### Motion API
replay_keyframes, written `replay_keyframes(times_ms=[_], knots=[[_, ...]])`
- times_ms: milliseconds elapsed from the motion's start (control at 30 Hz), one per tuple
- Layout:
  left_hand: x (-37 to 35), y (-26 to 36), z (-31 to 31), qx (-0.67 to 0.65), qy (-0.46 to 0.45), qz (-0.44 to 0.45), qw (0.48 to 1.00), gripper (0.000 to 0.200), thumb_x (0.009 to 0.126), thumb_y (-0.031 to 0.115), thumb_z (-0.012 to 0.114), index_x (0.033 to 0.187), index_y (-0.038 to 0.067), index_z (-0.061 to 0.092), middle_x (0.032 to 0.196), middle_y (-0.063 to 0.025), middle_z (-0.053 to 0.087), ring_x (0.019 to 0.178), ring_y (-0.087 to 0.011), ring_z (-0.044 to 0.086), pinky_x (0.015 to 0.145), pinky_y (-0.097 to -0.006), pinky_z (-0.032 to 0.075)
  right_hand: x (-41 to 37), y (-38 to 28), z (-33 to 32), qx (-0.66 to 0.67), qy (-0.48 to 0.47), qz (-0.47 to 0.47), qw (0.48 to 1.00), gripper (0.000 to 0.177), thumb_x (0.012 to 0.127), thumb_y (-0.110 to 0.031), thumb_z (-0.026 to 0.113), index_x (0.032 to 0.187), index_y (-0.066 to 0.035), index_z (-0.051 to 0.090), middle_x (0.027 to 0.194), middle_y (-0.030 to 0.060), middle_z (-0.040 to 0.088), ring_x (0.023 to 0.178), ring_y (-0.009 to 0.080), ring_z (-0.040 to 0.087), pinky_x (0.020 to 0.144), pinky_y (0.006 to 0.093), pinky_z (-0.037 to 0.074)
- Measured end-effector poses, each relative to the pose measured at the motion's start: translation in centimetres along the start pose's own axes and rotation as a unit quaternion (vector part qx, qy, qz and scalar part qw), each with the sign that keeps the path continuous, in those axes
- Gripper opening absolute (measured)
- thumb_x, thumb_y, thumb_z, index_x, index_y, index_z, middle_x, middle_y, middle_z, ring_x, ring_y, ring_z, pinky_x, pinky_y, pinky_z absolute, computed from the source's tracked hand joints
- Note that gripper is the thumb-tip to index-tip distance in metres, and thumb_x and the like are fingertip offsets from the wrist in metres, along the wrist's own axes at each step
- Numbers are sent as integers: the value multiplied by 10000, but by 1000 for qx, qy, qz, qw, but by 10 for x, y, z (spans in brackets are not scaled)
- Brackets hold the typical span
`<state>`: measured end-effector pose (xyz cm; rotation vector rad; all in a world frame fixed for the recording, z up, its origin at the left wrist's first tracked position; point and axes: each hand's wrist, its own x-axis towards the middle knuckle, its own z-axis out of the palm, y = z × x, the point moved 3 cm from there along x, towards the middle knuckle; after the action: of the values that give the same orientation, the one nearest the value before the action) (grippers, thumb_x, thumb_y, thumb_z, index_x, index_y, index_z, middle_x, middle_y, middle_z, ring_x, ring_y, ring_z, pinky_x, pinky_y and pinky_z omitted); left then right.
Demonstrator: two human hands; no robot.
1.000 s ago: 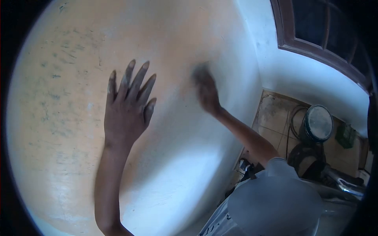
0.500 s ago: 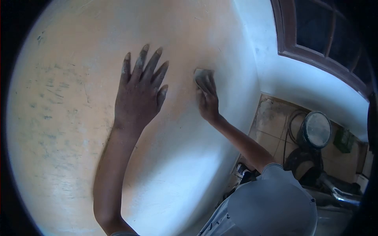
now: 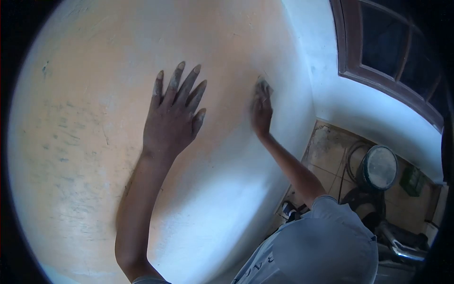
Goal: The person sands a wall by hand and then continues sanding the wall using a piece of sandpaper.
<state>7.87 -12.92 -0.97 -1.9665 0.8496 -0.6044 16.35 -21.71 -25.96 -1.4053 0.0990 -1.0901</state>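
My left hand (image 3: 171, 116) lies flat on the wall (image 3: 90, 156), fingers spread and pointing up, with pale dust on the fingertips. Nothing is held in it. To its right, my right hand (image 3: 261, 112) presses a small grey piece of sandpaper (image 3: 268, 86) against the same wall. Its fingers cover most of the sheet and are slightly blurred. The wall surface is patchy, peach and whitish, with dark scuff marks on the left side.
A brown-framed window (image 3: 347, 52) is set in the white side wall at the upper right. On the tiled floor (image 3: 326, 151) stand a bucket (image 3: 380, 166) with a pale top, a coiled hose (image 3: 352, 158) and a green crate (image 3: 412, 181). Shiny metal piping (image 3: 402, 248) shows at the lower right.
My right hand has moved to the right along the wall with the sandpaper. The left hand stays flat on the wall; the whole view has shifted slightly.
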Motion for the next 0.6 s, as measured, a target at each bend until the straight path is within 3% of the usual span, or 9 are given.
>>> replay_keyframes(times_ms=[133,200,300,367,400,467,533,600], knots=[[23,3,3,3,7,0,1000,488,904,442,361,1338,220,371,1467,6,168,1362,-210,99,1108,-463,98,-88,-58,6,33,-104,-67,992,364,905,-202,432,1218,-32,506,1360,163,372,1301,345,263,1063,490,180],[37,6,5,14,12,8,1000,489,904,444,357,1335,215,377,1468,2,167,1363,-215,101,1106,-468,101,-128,-79,-6,79,-299,-222,925,348,847,-144,526,1195,-133,539,1285,125,451,1254,291,350,1048,482,224],[52,8,8,14,29,6,999,486,902,440,363,1327,207,390,1466,-6,170,1361,-220,110,1104,-472,110,-95,-53,-7,77,-330,-353,872,307,834,-151,527,1135,-170,585,1241,84,497,1208,309,401,1030,491,253],[57,9,10,15,35,-5,999,484,901,432,370,1327,201,390,1465,-9,174,1360,-224,116,1102,-474,118,-50,-3,9,71,-230,-251,937,318,849,-165,500,1160,-159,567,1218,108,516,1195,309,415,1013,488,272],[58,10,12,13,38,-11,999,483,901,427,373,1326,199,391,1464,-11,177,1359,-225,119,1101,-474,122,-21,2,1,4,-115,-206,972,325,890,-187,437,1183,-92,541,1245,138,495,1218,329,386,1025,481,245],[62,13,13,-2,49,-24,999,480,901,420,380,1325,196,391,1462,-15,182,1358,-228,122,1100,-476,128,20,10,-7,10,-5,6,1000,376,940,-159,302,1236,2,470,1292,177,445,1267,362,307,1051,452,193],[71,16,15,-6,58,-38,998,480,900,417,386,1324,193,391,1460,-19,185,1358,-232,123,1098,-476,135,3,-3,3,-20,29,-33,999,379,943,-161,309,1254,3,451,1286,181,445,1276,362,291,1052,451,201],[81,21,19,-3,63,-48,997,484,897,418,393,1324,190,391,1458,-23,188,1358,-235,123,1097,-475,141,-51,-30,9,20,-77,-74,994,353,915,-144,376,1231,-41,491,1314,148,430,1282,328,300,1064,454,178]])
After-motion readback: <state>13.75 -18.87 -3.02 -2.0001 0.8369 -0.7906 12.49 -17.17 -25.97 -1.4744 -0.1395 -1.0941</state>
